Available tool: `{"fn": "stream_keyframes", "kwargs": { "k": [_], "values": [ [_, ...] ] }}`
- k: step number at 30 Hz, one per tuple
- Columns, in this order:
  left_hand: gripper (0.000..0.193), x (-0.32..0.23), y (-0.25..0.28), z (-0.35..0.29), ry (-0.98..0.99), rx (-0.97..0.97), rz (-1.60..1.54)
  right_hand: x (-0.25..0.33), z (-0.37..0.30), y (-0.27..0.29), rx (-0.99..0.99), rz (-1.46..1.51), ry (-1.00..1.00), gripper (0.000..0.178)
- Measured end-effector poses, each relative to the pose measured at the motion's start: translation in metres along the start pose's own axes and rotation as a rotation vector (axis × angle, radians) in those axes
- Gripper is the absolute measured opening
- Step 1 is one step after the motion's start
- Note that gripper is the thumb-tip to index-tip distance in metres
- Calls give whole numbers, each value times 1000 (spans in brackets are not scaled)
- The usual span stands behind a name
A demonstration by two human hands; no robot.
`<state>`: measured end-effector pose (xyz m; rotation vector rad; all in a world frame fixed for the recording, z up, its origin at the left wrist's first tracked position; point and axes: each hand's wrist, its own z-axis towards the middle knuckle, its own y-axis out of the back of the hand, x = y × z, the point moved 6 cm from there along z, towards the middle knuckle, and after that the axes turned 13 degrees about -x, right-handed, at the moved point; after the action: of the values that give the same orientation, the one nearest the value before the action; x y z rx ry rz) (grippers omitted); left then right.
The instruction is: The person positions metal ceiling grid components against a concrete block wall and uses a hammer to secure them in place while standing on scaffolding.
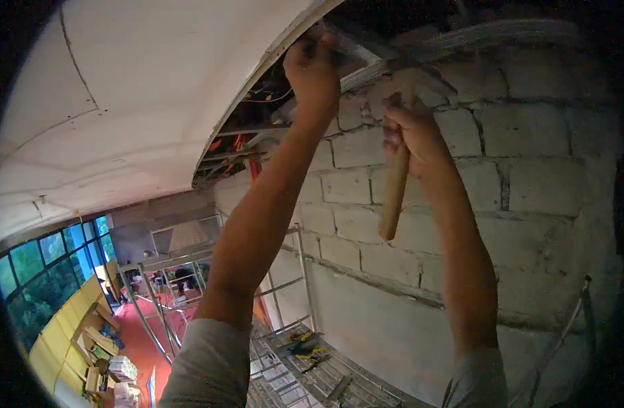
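Observation:
My left hand (313,64) reaches up to the edge of the cut ceiling panel (257,78). Its fingers are bent closed beside a grey metal channel (363,53); shadow and blur hide what they hold. Lower and to the right, my right hand (415,132) is wrapped around the wooden handle of what looks like a hammer (393,197). The handle's lower end points down in front of the block wall (434,190). Near the dark metal pieces under the ceiling, the tool's upper end is smeared, so its head cannot be made out clearly.
Below me runs a metal scaffold platform (353,381) with several hand tools (308,350) lying on it. Scaffold frames (159,272) stand to the left. Loose wires (268,95) and framing show in the ceiling opening. Stacked goods (121,367) sit by the windows on the far left.

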<state>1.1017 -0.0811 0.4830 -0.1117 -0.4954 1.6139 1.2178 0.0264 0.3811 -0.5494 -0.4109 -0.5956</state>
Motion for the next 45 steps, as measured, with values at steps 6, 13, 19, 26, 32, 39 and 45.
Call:
{"fn": "stream_keyframes", "kwargs": {
  "k": [6,13,19,26,32,39,45],
  "values": [
    [9,0,1,-3,-136,97,196,2,-6,18,-49,59,42,18],
    [16,0,14,3,91,79,181,-2,-19,13,11,63,31,19],
    [25,-10,6,2,27,160,307,-9,-19,11,36,91,12,19],
    [20,-5,2,3,-80,217,245,-17,-14,10,30,161,5,20],
    [25,4,4,0,53,145,109,-17,0,13,-111,244,29,18],
    [22,4,2,-2,159,143,118,-26,0,-5,-14,116,-13,18],
    [23,-13,-5,-2,-81,267,181,-22,-3,-7,2,150,112,19]
  ]
}}
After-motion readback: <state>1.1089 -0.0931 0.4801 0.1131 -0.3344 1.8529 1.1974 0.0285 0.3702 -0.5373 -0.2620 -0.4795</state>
